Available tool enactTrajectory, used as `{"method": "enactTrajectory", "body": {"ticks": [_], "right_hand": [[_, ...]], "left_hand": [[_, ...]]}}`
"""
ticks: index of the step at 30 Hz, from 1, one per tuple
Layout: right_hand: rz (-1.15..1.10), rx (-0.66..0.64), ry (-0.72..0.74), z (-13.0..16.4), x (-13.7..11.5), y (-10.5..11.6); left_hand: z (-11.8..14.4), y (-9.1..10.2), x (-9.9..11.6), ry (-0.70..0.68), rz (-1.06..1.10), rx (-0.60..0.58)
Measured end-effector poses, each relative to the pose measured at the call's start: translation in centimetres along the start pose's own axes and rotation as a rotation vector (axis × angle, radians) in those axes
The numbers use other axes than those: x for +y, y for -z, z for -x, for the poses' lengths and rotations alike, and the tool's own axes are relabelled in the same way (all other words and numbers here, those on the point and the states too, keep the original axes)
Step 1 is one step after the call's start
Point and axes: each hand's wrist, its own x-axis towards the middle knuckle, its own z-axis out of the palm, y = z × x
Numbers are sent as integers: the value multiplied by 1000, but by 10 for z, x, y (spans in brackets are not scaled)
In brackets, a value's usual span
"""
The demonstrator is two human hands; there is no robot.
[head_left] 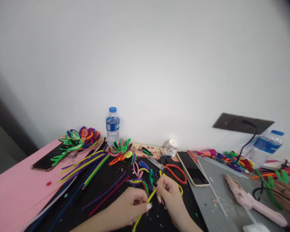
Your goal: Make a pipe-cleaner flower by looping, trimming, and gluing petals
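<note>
A yellow pipe cleaner (pixel 151 195) stretches at a slant between my hands, low over the black mat (pixel 106 206). My left hand (pixel 131 206) pinches its lower part between thumb and fingers. Closed on its upper part is my right hand (pixel 170 196), and a yellow curve shows beyond the fingers. Just past my hands lie bent pipe cleaner loops (pixel 135 169) in pink, purple, green and yellow. Scissors with red handles (pixel 176 174) rest behind my right hand. Purple and dark red pipe cleaners (pixel 110 195) lie to the left of my left hand.
A water bottle (pixel 113 125), a pipe cleaner flower (pixel 122 147) and a paper cup (pixel 171 148) stand along the wall. At right are a phone (pixel 192 169), a pink glue gun (pixel 253 201) and another person's hand (pixel 286 196). More flowers (pixel 81 137) lie left.
</note>
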Motion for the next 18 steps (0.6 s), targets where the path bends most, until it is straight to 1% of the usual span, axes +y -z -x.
{"method": "enactTrajectory", "body": {"ticks": [2, 3, 6, 9, 11, 14, 16, 18], "right_hand": [[-9, -14, -16, -1, 0, 0], [-12, -22, -14, -2, -1, 1], [0, -55, -20, -5, -3, 4], [12, -96, -75, -6, -6, 7], [-17, -131, -124, -6, -7, 8], [-73, -215, -210, -6, -7, 9], [-93, -299, -270, -5, -5, 9], [-109, -377, -318, -4, -4, 10]], "left_hand": [[-4, -1, -6, 0, 131, -5], [-5, 0, -7, -8, 196, 12], [-9, 2, -8, -11, 346, 109], [-11, 5, -8, -20, 419, 176], [-11, 6, -7, -36, 477, 183], [-10, 6, -8, -49, 592, 163], [-10, 6, -9, -40, 641, 161], [-9, 5, -8, -14, 643, 171]]}}
